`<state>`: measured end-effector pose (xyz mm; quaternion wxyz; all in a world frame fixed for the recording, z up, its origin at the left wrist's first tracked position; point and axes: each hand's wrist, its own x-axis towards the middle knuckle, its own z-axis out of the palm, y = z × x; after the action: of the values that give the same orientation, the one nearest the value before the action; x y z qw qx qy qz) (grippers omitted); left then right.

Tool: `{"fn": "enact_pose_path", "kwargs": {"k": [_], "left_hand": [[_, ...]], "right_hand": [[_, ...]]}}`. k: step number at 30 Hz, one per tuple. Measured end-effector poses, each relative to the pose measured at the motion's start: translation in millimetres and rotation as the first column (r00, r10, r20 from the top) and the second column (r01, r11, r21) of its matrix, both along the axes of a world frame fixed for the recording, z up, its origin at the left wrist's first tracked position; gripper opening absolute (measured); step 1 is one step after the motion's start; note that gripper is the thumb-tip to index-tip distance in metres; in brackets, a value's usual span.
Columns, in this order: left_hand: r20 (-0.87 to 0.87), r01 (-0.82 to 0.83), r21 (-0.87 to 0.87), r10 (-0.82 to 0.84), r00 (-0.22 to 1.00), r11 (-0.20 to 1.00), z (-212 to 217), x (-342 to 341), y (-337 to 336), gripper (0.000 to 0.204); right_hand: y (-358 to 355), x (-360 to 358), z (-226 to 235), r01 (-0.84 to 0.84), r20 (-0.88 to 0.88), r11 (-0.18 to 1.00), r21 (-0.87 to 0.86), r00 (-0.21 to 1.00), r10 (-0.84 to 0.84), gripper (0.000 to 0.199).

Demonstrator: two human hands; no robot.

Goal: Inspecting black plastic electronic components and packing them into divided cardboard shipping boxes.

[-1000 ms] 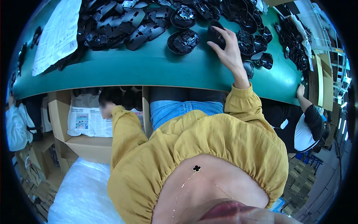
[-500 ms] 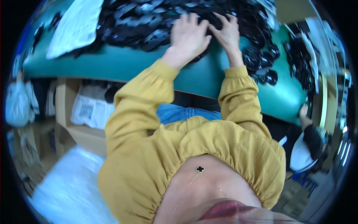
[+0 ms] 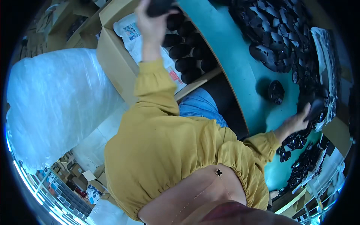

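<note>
The box [image 3: 116, 62] stands at the near edge of the table [image 3: 240, 71], with the bag [image 3: 56, 101] to its left. Inside, shells [image 3: 180, 51] lie in rows right of the paper [image 3: 127, 32]. The left hand [image 3: 150, 28], holding a shell [image 3: 159, 5], is above the box; the right hand [image 3: 298, 122], at another, is over the table. A lone part [image 3: 276, 92] lies between that hand and the heap [image 3: 272, 37].

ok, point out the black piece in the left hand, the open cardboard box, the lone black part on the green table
Black piece [image 3: 159, 6]: head view, on its dark rounded surface.
Cardboard box [image 3: 116, 62]: head view, on its brown side panel.
Lone black part [image 3: 276, 92]: head view, middle of its glossy top.
</note>
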<state>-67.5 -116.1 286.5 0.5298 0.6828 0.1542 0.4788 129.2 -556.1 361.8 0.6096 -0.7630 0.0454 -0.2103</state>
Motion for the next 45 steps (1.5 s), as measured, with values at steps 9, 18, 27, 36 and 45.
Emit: {"fn": "enact_pose_path", "kwargs": {"k": [9,18,27,36,45], "left_hand": [[-0.689,-0.468,-0.530,-0.039,0.723,0.707,-243.3,-62.7,105.6,0.059],[-0.650,-0.471,0.119,0.427,0.629,0.874,-263.7,-49.7,82.8,0.033],[-0.866,-0.328,0.144,0.279,0.414,0.934,-259.3,-58.9,84.6,0.037],[-0.158,0.148,-0.696,-0.350,0.923,0.703,-58.8,-63.0,-54.9,0.045],[0.028,-0.013,-0.951,0.129,0.991,0.309,-122.4,-32.2,34.7,0.052]], "right_hand": [[71.5,-132.1,-11.8,-0.663,-0.204,0.748,0.031,0.729,0.653,0.071],[170.8,-140.7,-38.0,-0.519,-0.301,0.378,0.767,0.229,0.926,0.055],[235.5,-154.5,-67.2,-0.481,-0.369,0.377,0.791,0.116,0.922,0.043],[281.3,-158.8,-113.8,-0.627,-0.518,0.487,0.608,0.151,0.842,0.041],[290.7,-151.6,-198.1,-0.535,-0.588,0.745,0.398,0.474,0.655,0.065]]}}
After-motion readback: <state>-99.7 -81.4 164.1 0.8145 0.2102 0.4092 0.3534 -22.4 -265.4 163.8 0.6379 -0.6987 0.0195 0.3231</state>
